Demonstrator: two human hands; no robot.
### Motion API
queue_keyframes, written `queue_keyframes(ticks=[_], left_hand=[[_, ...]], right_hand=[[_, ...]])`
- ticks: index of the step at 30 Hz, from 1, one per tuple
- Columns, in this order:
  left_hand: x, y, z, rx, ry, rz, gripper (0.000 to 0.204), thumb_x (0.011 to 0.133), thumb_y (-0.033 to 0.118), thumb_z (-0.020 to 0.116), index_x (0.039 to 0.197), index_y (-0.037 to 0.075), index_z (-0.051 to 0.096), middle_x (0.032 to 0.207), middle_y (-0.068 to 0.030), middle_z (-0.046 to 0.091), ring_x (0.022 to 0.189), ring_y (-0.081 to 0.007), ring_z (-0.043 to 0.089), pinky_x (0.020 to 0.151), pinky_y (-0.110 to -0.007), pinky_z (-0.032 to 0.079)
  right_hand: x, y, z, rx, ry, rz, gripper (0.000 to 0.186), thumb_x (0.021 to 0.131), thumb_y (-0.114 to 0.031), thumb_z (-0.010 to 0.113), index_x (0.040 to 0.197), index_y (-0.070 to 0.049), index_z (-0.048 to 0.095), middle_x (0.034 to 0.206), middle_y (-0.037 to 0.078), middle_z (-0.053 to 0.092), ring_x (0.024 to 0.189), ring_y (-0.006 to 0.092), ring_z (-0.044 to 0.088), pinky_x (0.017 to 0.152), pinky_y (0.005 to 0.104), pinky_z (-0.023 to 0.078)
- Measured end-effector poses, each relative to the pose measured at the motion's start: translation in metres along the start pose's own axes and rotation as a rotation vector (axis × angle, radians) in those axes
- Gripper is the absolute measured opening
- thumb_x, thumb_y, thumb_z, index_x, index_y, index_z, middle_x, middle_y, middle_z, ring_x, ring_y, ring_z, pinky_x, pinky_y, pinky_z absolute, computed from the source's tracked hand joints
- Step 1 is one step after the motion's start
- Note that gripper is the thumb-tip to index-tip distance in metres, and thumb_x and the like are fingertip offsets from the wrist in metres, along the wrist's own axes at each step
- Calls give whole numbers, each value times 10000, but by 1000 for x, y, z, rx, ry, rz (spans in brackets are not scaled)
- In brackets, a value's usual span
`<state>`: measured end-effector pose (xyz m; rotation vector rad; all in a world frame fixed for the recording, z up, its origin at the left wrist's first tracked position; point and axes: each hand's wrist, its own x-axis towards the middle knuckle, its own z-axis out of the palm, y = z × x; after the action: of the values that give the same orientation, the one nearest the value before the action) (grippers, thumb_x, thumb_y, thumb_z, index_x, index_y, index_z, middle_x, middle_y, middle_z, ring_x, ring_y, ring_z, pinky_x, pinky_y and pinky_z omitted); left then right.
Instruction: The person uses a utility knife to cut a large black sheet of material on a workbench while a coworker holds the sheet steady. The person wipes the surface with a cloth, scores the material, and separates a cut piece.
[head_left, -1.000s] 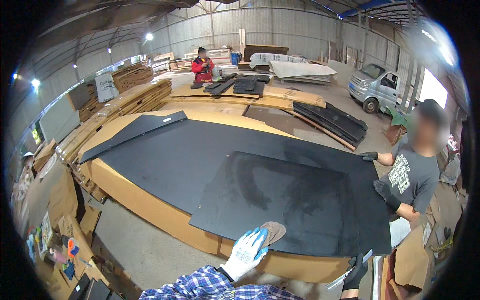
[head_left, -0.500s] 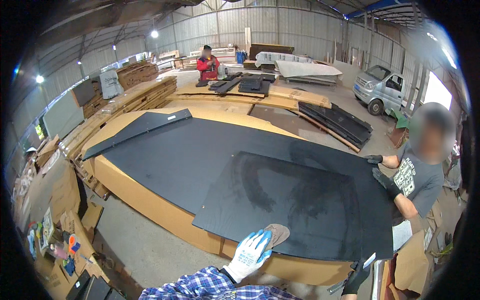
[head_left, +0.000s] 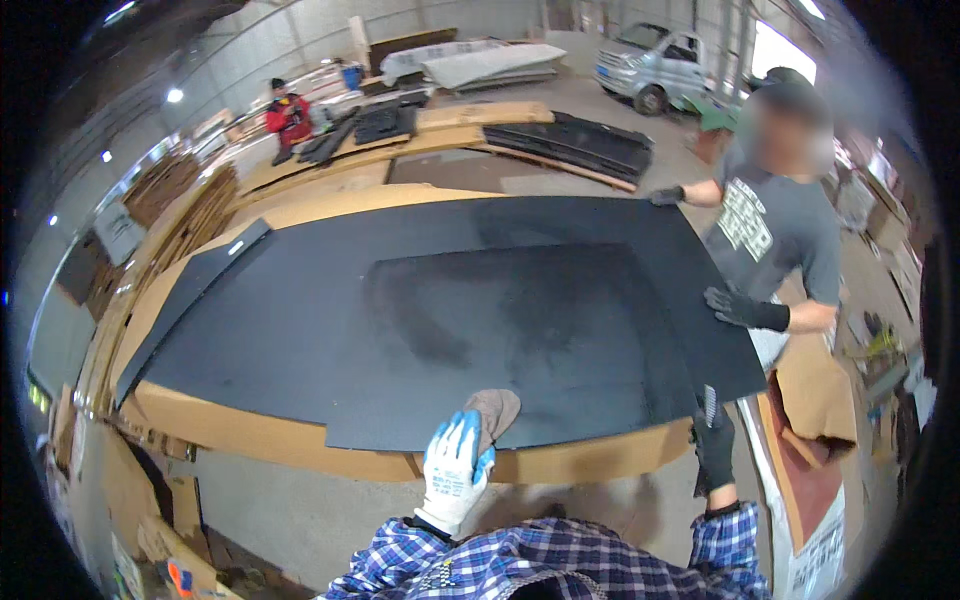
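Observation:
My left hand point(head_left: 457, 470), in a white and blue glove, holds a brownish-grey cloth point(head_left: 494, 416) against the near edge of a smaller black panel point(head_left: 420, 400). That panel lies on a larger black panel point(head_left: 290, 300), and dark smears mark its surface. Beside the panels' near right corner is my right hand point(head_left: 714, 450), in a black glove. Its fingers are closed around a thin, light grey strip-like piece point(head_left: 709, 402) that points up; its kind cannot be made out.
At the right, a co-worker point(head_left: 770, 210) in black gloves touches the large panel's right edge. A black angled strip point(head_left: 190, 310) lies at its left end. Cardboard point(head_left: 590, 455) sits beneath the panels. Beyond are stacked dark boards point(head_left: 570, 145), another person point(head_left: 289, 120) and a van point(head_left: 650, 70).
The view has turned to the right and down. My left hand stays with the cloth at the panel's near edge. My right hand and forearm show more fully beside the panel corner.

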<state>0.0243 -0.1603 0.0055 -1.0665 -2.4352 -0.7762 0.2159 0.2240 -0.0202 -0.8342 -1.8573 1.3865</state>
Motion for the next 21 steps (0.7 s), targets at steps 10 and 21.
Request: queue_keyframes(ticks=[10,21], left_hand=[[4,-4,-5,52,-8,19,596,893,241,661,1406,-3,479,1408,-181,527,1280,-364,508,1105,-480,367],[6,1,-12,38,-39,-13,532,949,179,581,1438,11,458,1438,-177,507,1295,-372,493,1116,-454,358]], right_hand=[[-78,-20,44,513,-173,581,450,1032,-485,453,1060,-62,602,739,36,587,531,115,518,471,251,417],[-18,-38,-14,15,-36,100,193,1008,-207,550,1018,-31,628,713,22,591,600,103,552,547,256,455]])
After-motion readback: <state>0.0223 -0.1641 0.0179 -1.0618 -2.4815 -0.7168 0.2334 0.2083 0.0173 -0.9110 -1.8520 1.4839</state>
